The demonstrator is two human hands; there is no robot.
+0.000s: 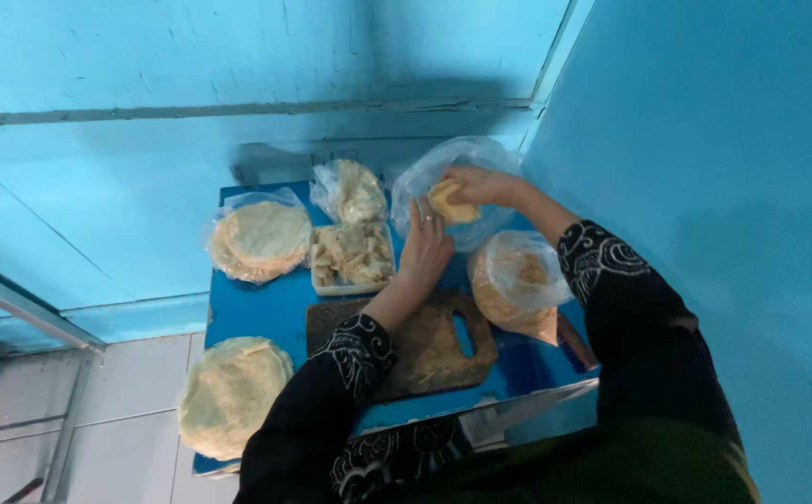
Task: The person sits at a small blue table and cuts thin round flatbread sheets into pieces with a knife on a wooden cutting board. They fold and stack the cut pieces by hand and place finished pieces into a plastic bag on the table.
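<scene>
While bagged: yellow block (450,202) (right hand (480,185)).

A yellow block (450,203) sits tilted inside a clear bag (443,173), upper middle of the frame, on the blue table.

On the table (266,313), a cutting board (429,350) sits centre (nearest the person), a tray (352,257) behind it, bagged flatbreads (258,238) to the left.

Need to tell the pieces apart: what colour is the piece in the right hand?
Pale yellow; the piece in the right hand shows best in the head view.
</scene>
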